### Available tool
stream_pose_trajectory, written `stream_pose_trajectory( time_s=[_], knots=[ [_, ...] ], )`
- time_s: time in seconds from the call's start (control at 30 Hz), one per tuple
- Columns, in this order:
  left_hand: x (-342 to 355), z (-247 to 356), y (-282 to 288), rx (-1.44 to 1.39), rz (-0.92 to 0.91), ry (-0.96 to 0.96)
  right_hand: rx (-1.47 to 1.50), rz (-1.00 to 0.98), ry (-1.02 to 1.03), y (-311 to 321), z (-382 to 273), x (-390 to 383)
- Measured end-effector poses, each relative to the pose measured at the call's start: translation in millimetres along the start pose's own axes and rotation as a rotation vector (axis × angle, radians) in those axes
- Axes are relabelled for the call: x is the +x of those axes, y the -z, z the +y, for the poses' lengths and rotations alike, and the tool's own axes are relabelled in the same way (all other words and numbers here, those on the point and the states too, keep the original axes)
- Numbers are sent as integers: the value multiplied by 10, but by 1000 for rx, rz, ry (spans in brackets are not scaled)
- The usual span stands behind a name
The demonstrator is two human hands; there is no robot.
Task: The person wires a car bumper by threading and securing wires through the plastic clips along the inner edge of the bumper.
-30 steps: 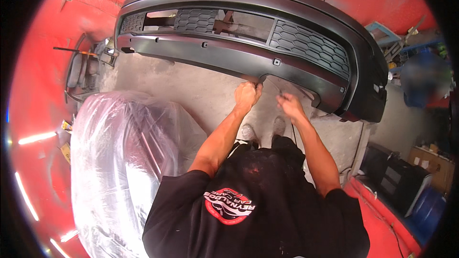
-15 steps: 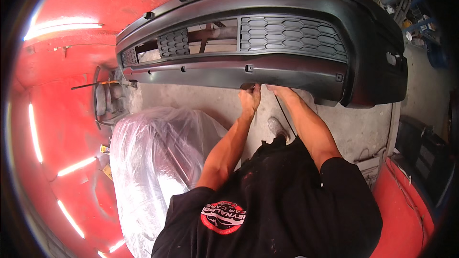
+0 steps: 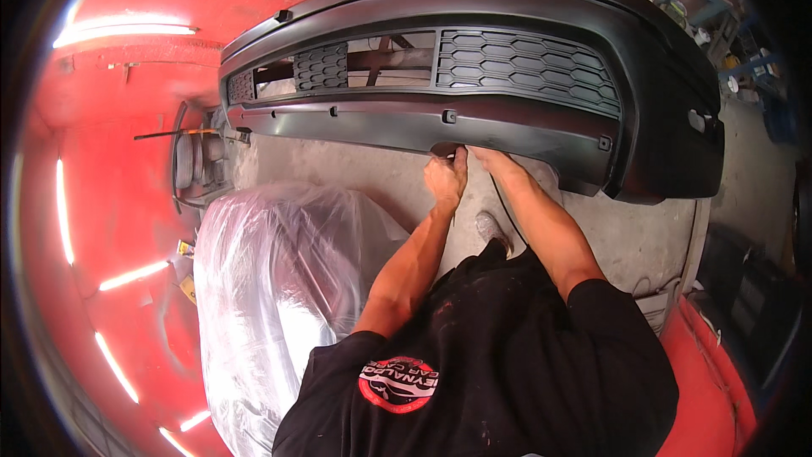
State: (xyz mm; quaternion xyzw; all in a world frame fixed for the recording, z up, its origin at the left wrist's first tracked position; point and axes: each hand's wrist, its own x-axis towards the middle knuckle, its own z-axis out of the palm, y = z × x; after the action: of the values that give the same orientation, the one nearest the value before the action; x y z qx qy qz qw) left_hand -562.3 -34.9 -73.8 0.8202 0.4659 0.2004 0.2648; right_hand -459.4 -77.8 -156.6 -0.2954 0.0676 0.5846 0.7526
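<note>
I've got the dark bumper cover across the far side of the scene, running far L to R above the concrete floor. My L hand is at its lower edge, approx mid-length, fingers curled; I can't tell if they grip the edge or smth small. My R hand is just R of it, fingertips hidden at/behind the same edge, so can't tell if it's open or closed.

A thin dark cord runs down from near the R hand. On the cover: big honeycomb panel on the R, smaller panel further L, open gap btwn w/ dark bars showing thru.

Nearer: one shoe on the floor, then my black shirt w/ a round red/black emblem. Near L, smth bulky under clear plastic sheeting. Beyond that, red wall w/ bright light tubes. Far R, shelf clutter, blurry.
</note>
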Motion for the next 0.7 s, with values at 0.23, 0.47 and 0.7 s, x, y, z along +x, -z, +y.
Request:
stream_pose_trajectory(
  time_s=[0.23, 0.47, 0.7],
  knots=[
    [38, -267, 267, -330, -298, 182, -258, 137, -36, 91, -183, -122],
    [387, -988, 1011, -1048, -295, 573, -1027, 468, 0, -86, -195, -652],
    [1142, -2472, 1709, -1144, -192, 683, -1959, 447, -23, 355, 688, -835]
  ],
)
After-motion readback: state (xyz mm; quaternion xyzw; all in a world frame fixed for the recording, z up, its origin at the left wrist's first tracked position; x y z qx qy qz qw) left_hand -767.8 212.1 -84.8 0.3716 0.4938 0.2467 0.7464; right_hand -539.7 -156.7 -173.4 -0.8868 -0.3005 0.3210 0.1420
